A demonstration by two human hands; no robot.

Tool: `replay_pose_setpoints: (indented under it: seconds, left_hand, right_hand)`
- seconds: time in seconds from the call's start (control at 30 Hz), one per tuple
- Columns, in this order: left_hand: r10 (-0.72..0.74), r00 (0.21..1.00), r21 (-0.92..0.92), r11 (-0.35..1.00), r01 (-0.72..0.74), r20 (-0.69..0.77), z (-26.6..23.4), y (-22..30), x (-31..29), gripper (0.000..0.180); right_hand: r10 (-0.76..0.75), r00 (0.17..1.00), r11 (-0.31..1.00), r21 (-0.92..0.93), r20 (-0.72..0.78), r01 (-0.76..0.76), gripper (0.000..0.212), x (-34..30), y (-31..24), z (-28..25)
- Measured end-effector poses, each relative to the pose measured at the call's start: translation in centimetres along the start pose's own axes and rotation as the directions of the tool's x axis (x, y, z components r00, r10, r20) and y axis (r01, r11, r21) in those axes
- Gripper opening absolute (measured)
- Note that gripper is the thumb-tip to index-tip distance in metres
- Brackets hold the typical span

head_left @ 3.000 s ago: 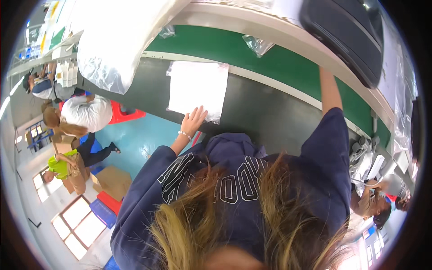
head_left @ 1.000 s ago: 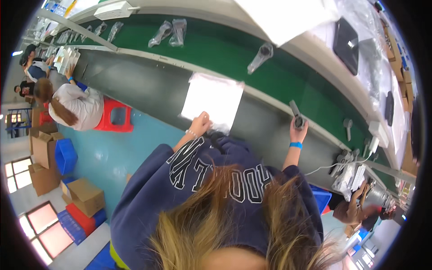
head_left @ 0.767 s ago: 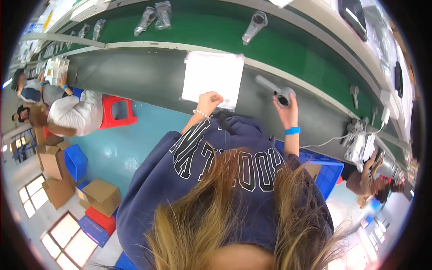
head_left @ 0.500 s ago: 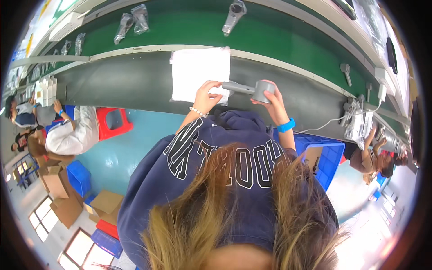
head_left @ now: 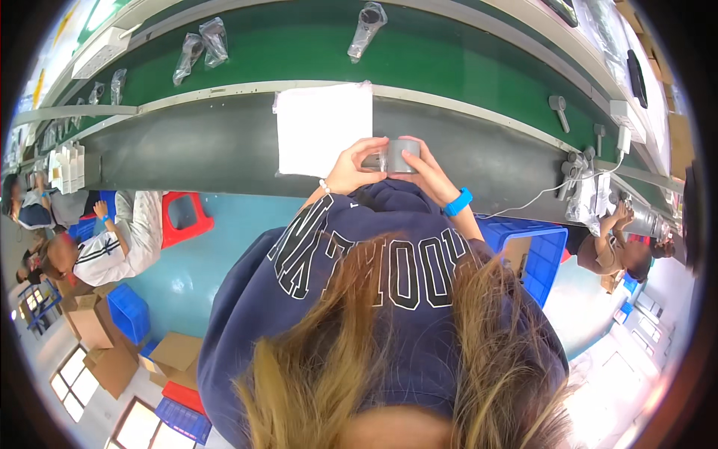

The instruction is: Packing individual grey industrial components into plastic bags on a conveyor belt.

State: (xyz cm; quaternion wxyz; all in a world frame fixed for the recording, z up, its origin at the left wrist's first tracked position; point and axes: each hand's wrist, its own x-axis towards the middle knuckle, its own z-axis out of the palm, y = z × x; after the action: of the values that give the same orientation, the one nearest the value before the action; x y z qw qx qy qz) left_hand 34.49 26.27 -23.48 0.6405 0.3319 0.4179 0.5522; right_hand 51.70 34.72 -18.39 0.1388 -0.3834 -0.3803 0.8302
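In front of my chest is a grey handheld device with a round, cylinder-shaped head (head_left: 404,156). My right hand (head_left: 426,168) is closed around the head from the right. My left hand (head_left: 359,162) is closed on the left side of the device, where the handle joins; the handle is mostly hidden by my fingers. Something clear and shiny, like thin plastic, shows between the left fingers and the head. Just left of and beyond my hands, a white sheet (head_left: 321,127) lies on the dark worktop (head_left: 194,138).
Beyond the worktop runs a green surface (head_left: 284,52) with several bagged grey devices (head_left: 366,31) and an unbagged one (head_left: 559,112). A white cable (head_left: 538,196) crosses at right, near bagged devices (head_left: 580,187). A blue crate (head_left: 542,262) stands beside me; other people work at both sides.
My hands have come closer together, the right one moving left with the device. The handle, visible before between them, is now mostly covered by my left hand. The view has shifted slightly.
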Motion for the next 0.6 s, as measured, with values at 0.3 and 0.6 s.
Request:
replay_pose_setpoints:
  seconds: [0.3,0.6]
  left_hand:
    - [-0.039,0.995,-0.080,0.996,0.046,0.088,0.2,3.0,-0.1,0.064]
    - [-0.026,0.986,0.199,0.980,-0.007,0.164,1.2,3.7,0.7,0.063]
  right_hand:
    - [0.040,0.996,0.998,0.047,0.083,-0.044,0.045,-0.8,-0.8,0.1]
    - [-0.167,0.948,0.761,-0.646,-0.270,-0.050,0.049,0.1,-1.0,1.2]
